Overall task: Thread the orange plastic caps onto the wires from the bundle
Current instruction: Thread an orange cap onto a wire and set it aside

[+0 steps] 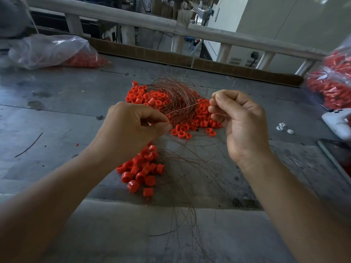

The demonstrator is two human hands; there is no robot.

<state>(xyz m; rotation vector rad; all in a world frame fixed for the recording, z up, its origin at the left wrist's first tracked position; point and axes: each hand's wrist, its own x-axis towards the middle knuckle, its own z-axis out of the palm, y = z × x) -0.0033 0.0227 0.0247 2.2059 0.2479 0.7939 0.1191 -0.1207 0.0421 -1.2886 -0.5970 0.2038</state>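
Now the left hand (133,126) pinches strands at the near edge of the bundle (176,99), and the right hand (239,118) pinches one wire (197,104) drawn out to the right. Loose caps (201,118) lie under and around the bundle, with more in a near heap. The risk, I'd say: that wire snags in the tangle, drags the whole bundle and scatters caps, or slips from the pinch, being so thin. Grey, scuffed table (57,111); a bag (49,50) of caps far left, another at right; a pale railing (133,18) beyond, workshop behind.
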